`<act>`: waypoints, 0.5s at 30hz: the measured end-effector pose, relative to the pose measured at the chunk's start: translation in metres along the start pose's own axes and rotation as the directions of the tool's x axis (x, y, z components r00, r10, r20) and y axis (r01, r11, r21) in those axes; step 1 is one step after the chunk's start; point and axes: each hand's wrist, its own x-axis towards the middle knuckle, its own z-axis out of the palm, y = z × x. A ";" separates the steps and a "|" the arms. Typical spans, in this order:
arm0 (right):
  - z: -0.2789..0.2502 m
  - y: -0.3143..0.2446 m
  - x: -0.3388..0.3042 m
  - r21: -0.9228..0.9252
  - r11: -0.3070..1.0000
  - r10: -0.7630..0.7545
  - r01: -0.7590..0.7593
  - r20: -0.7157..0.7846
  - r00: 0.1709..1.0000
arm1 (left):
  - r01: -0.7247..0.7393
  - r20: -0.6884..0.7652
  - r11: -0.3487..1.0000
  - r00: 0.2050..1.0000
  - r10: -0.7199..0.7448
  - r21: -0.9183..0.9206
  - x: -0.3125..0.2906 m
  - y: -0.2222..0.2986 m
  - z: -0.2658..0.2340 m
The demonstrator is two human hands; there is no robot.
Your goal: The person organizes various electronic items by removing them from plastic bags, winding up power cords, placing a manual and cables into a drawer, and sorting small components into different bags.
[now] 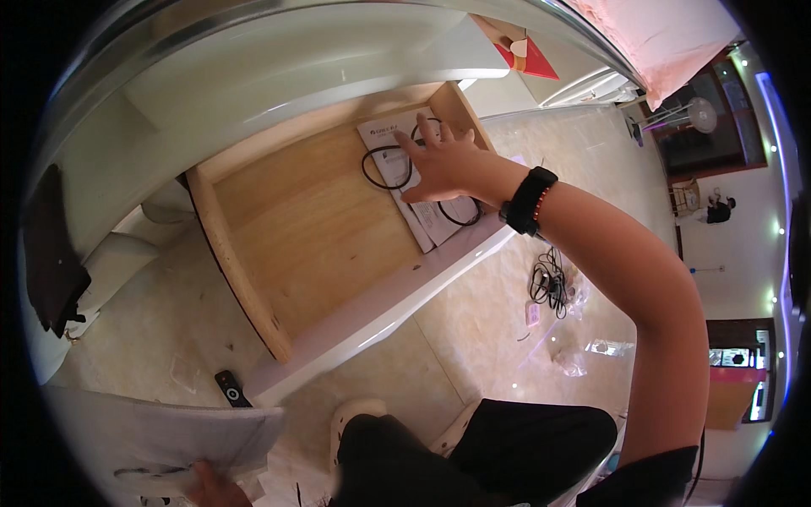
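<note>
An open wooden drawer [312, 228] extends from the glossy white cabinet. At its right end lie printed papers [431, 221], with a black cable [365, 173] looped over them. My right hand [443, 167] reaches in above the papers and the cable, fingers spread and open; whether it touches them I cannot tell. At the lower left, my left hand [215, 488] grips the edge of a pale, flat, pouch-like sheet [182, 427] with a dark curved mark. Part of that hand is cut off by the picture's lower edge.
On the tiled floor, a black remote control [231, 389] lies below the drawer front. To the right sit coiled black cables [549, 283], a small pink item [532, 314] and clear plastic wrapping [570, 362]. A dark cloth-like thing [55, 253] hangs at far left.
</note>
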 end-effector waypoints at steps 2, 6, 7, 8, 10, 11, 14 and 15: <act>0.003 -0.012 0.005 0.053 0.998 0.039 -0.044 0.093 0.995 | 0.047 0.004 0.996 0.999 -0.047 -0.072 0.019 0.010 -0.026; 0.007 -0.025 0.011 0.063 0.996 0.054 -0.067 0.183 0.982 | -0.131 -0.241 0.965 0.968 0.075 -0.225 0.033 0.014 -0.047; 0.008 -0.027 0.014 0.089 0.992 0.070 -0.088 0.190 0.979 | -0.106 -0.196 0.972 0.979 0.065 -0.210 0.033 0.015 -0.052; 0.009 -0.029 0.016 0.115 0.987 0.087 -0.111 0.197 0.976 | -0.083 -0.150 0.977 0.987 0.054 -0.195 0.033 0.017 -0.058; 0.009 -0.033 0.020 0.050 0.989 0.131 -0.142 0.186 0.974 | -0.011 -0.021 0.980 1.000 0.007 -0.197 0.030 0.021 -0.071; 0.007 -0.032 0.024 0.024 0.987 0.154 -0.161 0.187 0.970 | 0.014 -0.026 0.975 0.999 -0.020 -0.224 0.029 0.025 -0.071; 0.006 -0.033 0.026 0.025 0.973 0.218 -0.229 0.216 0.952 | 0.040 -0.064 0.953 0.996 -0.062 -0.301 0.031 0.029 -0.070; 0.008 -0.035 0.027 0.034 0.967 0.237 -0.251 0.225 0.945 | 0.052 -0.068 0.942 0.995 -0.079 -0.330 0.032 0.025 -0.069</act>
